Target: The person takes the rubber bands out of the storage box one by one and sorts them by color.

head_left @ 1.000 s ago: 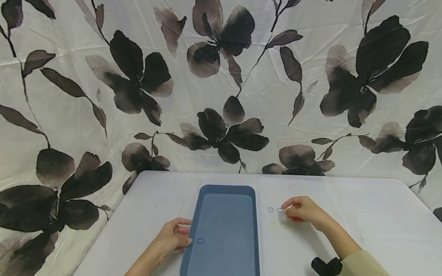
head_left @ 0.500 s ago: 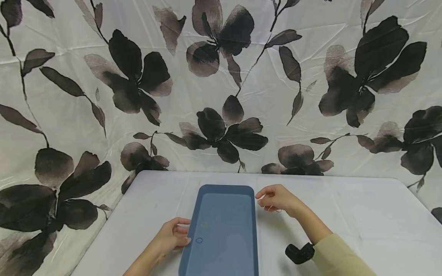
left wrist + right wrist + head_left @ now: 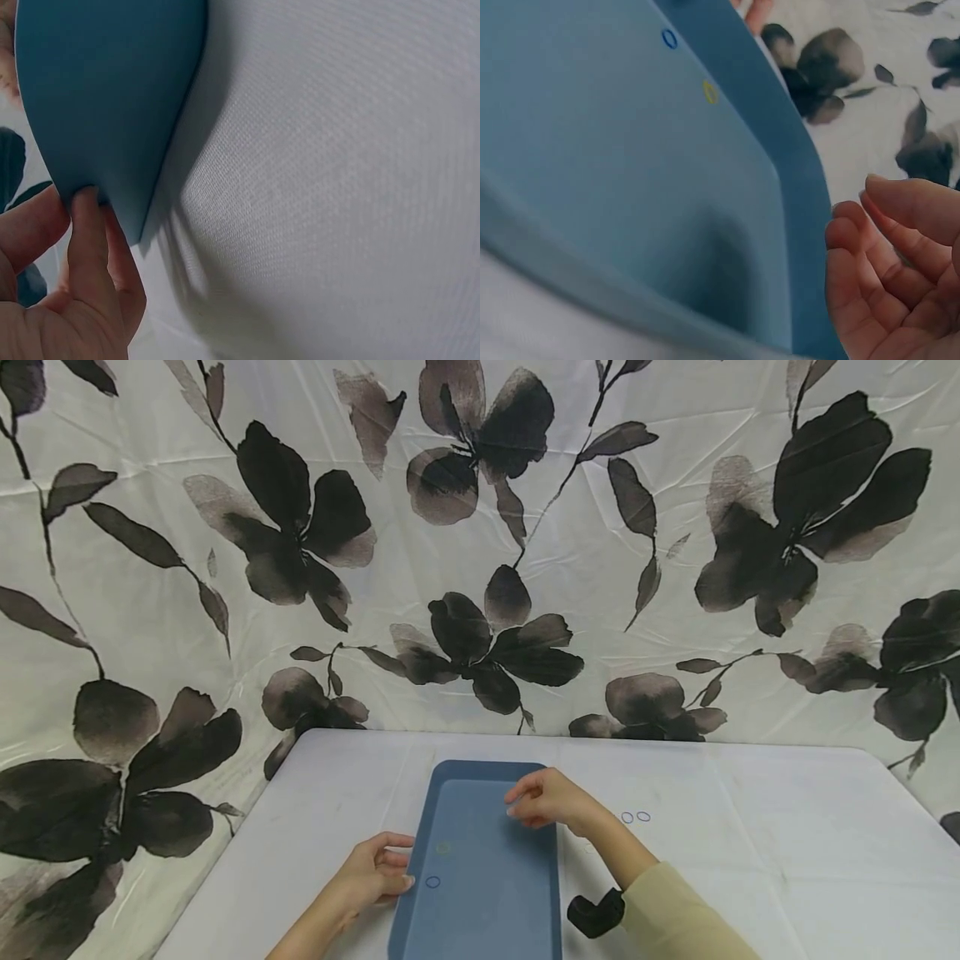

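My left hand (image 3: 367, 878) grips the left side of the blue tray (image 3: 491, 885); in the left wrist view its fingertips pinch the tray's edge. Inside the tray, near that side, lie a thin blue ring (image 3: 664, 39) and a thin yellow ring (image 3: 711, 92), like small rubber bands. My right hand (image 3: 551, 799) hovers over the far right part of the tray, casting a shadow on its floor. Its fingers are bent, with thumb and index tips close together; I cannot tell whether something thin is between them.
Two more blue rings (image 3: 627, 822) lie side by side on the white table (image 3: 787, 860), right of the tray. A faint yellow ring shows close to the right forearm. A black device (image 3: 596, 914) sits at the right wrist. Behind the table hangs a flower-patterned cloth (image 3: 480, 543).
My right hand has moved left from beside the rings on the table, across the tray's right rim, to above the tray. The left hand and the rings in the tray have stayed put.
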`<state>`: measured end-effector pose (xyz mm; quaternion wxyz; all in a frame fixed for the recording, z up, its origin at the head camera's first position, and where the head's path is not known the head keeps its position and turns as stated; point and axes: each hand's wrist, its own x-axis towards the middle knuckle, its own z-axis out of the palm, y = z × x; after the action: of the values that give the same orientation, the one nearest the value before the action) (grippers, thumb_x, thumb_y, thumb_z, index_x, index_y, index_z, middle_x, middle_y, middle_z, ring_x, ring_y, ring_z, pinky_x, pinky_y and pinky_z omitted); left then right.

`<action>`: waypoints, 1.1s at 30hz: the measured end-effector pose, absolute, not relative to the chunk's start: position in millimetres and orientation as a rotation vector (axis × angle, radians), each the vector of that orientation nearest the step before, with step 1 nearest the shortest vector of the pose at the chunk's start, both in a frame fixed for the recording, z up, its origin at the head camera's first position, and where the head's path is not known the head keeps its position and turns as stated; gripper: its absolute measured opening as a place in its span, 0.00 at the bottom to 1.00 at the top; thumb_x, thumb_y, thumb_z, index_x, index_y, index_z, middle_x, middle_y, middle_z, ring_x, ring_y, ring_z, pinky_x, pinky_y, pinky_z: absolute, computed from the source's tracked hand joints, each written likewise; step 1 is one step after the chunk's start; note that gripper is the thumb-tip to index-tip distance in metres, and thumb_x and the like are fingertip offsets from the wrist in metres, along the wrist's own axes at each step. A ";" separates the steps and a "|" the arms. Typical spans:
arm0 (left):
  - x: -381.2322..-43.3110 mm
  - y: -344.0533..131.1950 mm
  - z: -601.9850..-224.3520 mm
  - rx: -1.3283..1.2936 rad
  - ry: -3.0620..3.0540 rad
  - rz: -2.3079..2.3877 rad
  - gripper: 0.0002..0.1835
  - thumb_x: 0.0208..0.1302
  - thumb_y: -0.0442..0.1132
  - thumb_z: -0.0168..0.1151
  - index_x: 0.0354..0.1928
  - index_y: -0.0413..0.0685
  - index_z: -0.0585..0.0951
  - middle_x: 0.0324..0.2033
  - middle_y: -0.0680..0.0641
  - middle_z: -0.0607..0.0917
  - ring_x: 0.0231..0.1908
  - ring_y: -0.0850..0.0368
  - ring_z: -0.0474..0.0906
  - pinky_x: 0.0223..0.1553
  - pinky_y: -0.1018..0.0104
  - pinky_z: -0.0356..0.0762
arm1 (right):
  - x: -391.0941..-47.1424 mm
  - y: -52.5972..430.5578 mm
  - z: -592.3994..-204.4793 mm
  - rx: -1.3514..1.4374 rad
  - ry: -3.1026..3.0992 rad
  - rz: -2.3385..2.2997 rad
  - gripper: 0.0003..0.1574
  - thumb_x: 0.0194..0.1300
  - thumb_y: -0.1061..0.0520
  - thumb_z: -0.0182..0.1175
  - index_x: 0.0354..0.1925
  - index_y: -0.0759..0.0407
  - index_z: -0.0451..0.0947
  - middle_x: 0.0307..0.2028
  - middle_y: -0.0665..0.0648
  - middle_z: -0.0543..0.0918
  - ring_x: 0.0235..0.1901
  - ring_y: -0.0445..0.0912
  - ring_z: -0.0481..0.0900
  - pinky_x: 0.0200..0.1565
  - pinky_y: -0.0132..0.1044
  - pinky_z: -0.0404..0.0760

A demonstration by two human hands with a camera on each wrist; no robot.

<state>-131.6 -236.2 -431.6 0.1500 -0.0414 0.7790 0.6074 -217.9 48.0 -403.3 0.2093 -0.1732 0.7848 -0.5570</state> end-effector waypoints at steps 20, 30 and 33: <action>-132.1 -236.0 -431.9 -0.136 2.237 1.739 0.31 0.48 0.20 0.64 0.57 0.29 0.67 0.37 0.41 0.76 0.31 0.56 0.77 0.33 0.60 0.80 | -195.3 -25.8 -431.7 -0.583 2.129 -1.565 0.07 0.46 0.72 0.66 0.29 0.71 0.81 0.17 0.55 0.80 0.16 0.40 0.73 0.20 0.31 0.74; -130.5 -237.9 -432.2 -0.114 2.190 1.771 0.30 0.49 0.20 0.63 0.57 0.28 0.66 0.37 0.42 0.77 0.34 0.53 0.79 0.33 0.61 0.80 | -186.3 -44.5 -450.8 -0.733 2.165 -1.508 0.07 0.43 0.71 0.69 0.25 0.68 0.81 0.13 0.48 0.77 0.12 0.36 0.70 0.15 0.25 0.67; -130.8 -238.2 -432.4 -0.102 2.187 1.778 0.30 0.49 0.20 0.63 0.57 0.28 0.66 0.37 0.42 0.78 0.34 0.53 0.79 0.32 0.62 0.80 | -185.7 -46.9 -451.9 -0.778 2.212 -1.490 0.08 0.41 0.70 0.70 0.24 0.67 0.81 0.11 0.46 0.74 0.11 0.34 0.67 0.14 0.24 0.64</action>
<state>-130.8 -238.2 -432.4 0.1601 -0.0356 0.7654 0.6223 -185.7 -46.9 -451.9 0.1806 -0.2753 0.7832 -0.5275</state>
